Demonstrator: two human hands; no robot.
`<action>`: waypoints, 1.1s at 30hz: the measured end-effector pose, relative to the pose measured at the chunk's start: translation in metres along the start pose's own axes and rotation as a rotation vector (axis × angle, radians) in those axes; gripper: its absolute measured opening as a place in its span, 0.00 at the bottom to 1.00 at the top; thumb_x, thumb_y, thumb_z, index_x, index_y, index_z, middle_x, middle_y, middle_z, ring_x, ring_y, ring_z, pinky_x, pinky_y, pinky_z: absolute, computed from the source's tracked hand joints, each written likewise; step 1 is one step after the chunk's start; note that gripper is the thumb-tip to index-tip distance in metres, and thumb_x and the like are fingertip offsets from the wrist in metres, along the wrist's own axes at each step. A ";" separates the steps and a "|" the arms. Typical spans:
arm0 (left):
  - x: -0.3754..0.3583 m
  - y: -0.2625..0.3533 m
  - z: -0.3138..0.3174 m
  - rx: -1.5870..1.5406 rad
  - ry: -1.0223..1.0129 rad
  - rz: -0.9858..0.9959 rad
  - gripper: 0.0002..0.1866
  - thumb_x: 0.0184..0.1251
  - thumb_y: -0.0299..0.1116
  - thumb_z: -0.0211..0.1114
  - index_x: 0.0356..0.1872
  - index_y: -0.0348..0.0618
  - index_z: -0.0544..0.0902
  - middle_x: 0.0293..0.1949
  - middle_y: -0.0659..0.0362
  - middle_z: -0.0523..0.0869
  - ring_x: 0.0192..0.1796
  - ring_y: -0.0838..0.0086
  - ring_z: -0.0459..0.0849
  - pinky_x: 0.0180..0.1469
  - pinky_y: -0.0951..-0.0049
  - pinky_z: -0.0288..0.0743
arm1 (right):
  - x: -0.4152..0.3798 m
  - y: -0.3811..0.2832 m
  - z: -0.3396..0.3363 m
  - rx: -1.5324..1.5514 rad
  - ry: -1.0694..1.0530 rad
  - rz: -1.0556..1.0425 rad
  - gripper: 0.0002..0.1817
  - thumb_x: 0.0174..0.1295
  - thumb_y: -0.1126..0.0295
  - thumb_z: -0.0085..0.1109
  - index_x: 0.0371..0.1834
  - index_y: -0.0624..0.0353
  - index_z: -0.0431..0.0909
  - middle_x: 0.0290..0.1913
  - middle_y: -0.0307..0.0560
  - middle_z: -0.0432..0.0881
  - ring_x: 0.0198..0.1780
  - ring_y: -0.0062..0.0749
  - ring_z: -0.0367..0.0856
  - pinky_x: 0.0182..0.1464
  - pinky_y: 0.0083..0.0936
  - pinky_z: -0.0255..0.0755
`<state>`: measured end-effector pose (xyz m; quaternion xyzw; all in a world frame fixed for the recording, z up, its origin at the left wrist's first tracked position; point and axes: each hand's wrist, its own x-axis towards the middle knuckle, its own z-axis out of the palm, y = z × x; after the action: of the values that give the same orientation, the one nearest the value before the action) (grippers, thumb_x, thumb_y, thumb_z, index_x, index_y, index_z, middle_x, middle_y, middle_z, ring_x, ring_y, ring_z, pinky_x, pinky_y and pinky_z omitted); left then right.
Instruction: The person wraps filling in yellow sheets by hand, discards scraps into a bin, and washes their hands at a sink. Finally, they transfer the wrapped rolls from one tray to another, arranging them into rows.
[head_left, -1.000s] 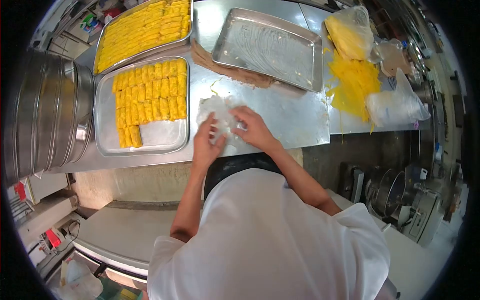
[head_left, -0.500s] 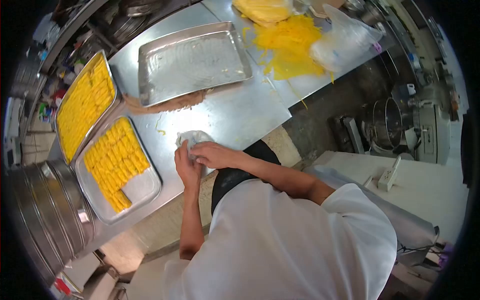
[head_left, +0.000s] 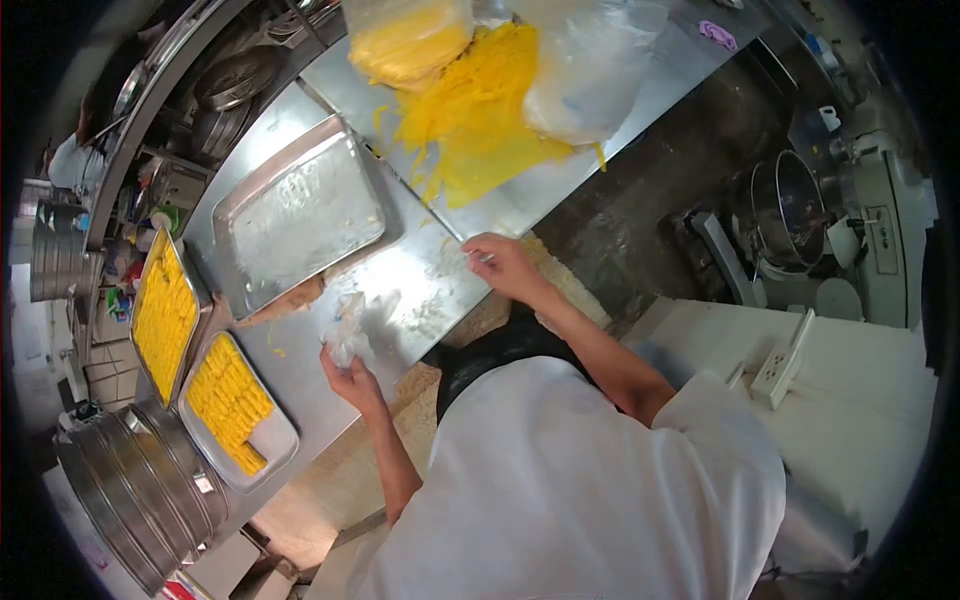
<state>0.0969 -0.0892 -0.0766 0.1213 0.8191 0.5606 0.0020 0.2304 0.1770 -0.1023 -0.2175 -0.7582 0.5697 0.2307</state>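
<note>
My left hand is closed on the lower end of a crumpled clear plastic bag, just above the metal table. My right hand is apart from it, over the table's near edge, with its fingers curled together; whatever they may pinch is too small to make out. Beyond the right hand lie a heap of shredded yellow strands and a flat yellow sheet. A large metal tray with a shiny, streaked bottom stands beyond the left hand.
At left, two metal trays hold rows of yellow rolls and more yellow pieces. Stacked round metal steamers stand near them. Plastic bags lie by the strands. A brown cloth is under the large tray.
My hands have come apart: the right moved away to the right, while the left keeps the plastic bag, now more spread out. The camera view has shifted.
</note>
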 end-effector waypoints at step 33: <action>0.038 -0.003 0.086 0.226 -0.112 -0.029 0.40 0.44 0.17 0.63 0.66 0.36 0.63 0.58 0.43 0.75 0.59 0.56 0.76 0.61 0.62 0.68 | 0.117 0.058 -0.147 0.396 0.063 0.417 0.42 0.62 0.71 0.58 0.75 0.49 0.43 0.60 0.48 0.70 0.45 0.27 0.79 0.38 0.23 0.76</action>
<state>0.0718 -0.0036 -0.1062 0.1400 0.8773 0.4571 0.0425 0.2286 0.3735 -0.1103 -0.3370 -0.5637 0.7347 0.1700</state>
